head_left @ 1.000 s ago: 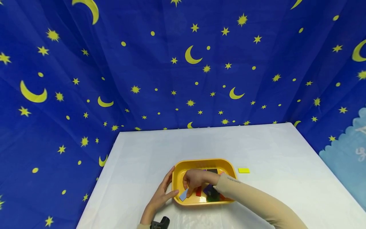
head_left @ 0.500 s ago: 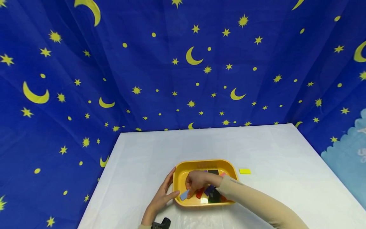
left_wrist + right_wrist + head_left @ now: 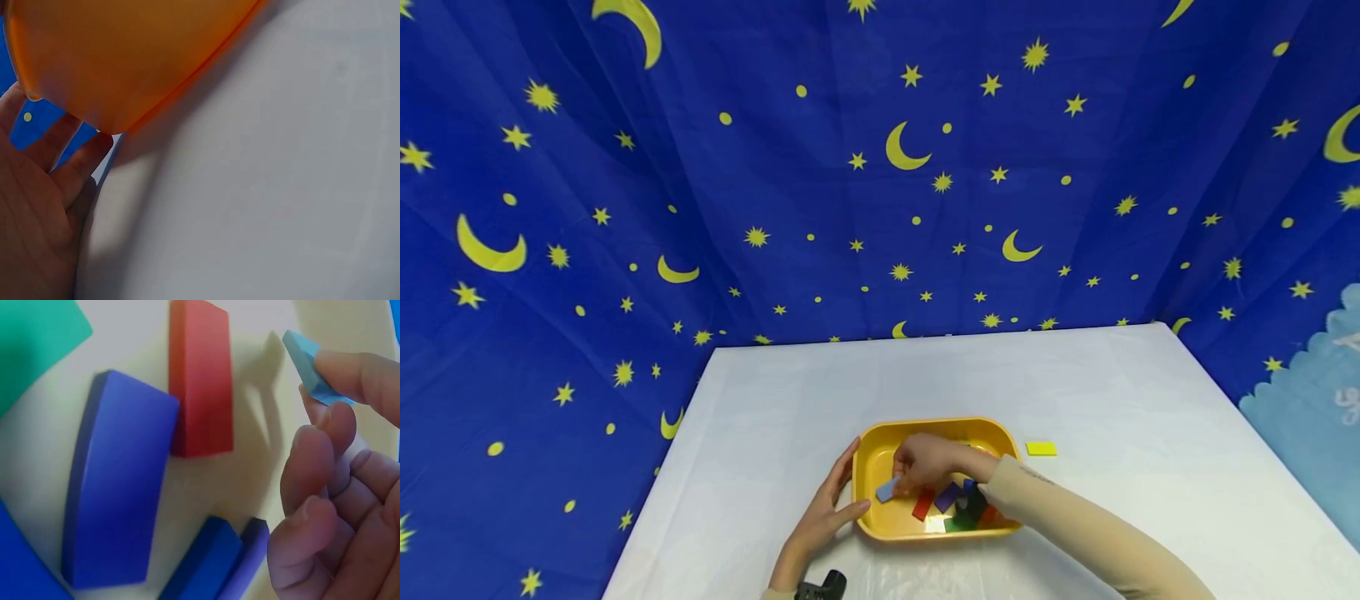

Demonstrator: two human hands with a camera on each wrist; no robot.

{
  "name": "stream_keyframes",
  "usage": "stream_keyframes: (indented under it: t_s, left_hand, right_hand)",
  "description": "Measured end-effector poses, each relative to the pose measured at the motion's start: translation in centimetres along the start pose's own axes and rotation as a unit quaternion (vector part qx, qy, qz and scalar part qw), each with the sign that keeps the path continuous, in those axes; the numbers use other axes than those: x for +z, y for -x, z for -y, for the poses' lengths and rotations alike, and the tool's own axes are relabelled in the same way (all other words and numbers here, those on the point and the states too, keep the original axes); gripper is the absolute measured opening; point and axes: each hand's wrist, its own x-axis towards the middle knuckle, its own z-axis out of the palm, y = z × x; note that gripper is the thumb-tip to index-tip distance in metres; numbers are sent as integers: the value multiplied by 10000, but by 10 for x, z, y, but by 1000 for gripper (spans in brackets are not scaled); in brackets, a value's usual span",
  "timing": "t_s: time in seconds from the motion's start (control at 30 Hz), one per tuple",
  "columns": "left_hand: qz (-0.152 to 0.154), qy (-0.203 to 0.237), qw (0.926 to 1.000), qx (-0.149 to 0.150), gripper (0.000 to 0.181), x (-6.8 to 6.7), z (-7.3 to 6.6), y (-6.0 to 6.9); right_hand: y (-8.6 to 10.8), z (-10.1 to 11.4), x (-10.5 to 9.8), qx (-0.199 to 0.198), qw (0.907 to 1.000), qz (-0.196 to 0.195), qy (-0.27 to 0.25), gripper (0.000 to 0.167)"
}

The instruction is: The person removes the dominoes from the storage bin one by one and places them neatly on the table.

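My right hand point(image 3: 928, 461) pinches a light blue rectangular block point(image 3: 887, 489) between thumb and finger inside the yellow plastic tray point(image 3: 867, 467). In the right wrist view the light blue block point(image 3: 308, 365) is held at its lower end, the other fingers point(image 3: 309, 453) curling below it. A red block point(image 3: 922, 505) and a purple block point(image 3: 948, 497) lie flat near the hand, with a green piece point(image 3: 958, 524) further right. My left hand point(image 3: 820, 510) rests spread against the tray's left side, straight fingers touching its outer wall point(image 3: 119, 69). The right forearm hides part of the contents.
A yellow block point(image 3: 1041, 448) lies on the white table point(image 3: 805, 383), just right of the tray. Blue star-and-moon cloth point(image 3: 820, 167) hangs behind the table and at both sides. In the right wrist view, dark blue and violet blocks point(image 3: 206, 559) lie near the purple one.
My right hand has moved with the light blue block away from the tray's near left corner, toward the back. The red block has turned to a slant. My left hand stays put.
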Motion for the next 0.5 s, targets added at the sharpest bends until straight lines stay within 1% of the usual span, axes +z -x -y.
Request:
stream_keyframes:
  t_s: [0.1, 0.17, 0.27, 0.4, 0.5]
  left_hand:
    - [-49, 9, 10000, -72, 78, 1, 0, 0]
    - [-64, -2, 10000, -50, 78, 1, 0, 0]
    - [-64, 15, 10000, -20, 78, 0, 1, -1]
    - [-50, 1, 10000, 26, 78, 0, 2, -1]
    - [-68, 1, 10000, 21, 78, 1, 2, -1]
  right_hand:
    - [3, -1, -6, -112, 9998, -125, 50, 15]
    - [6, -1, -11, -158, 9996, -217, 83, 14]
    - [10, -2, -18, -339, 9986, -381, 112, 12]
    - [17, -5, -29, -493, 9974, -516, -78, 15]
    - [23, -6, -38, -530, 9958, -687, -276, 18]
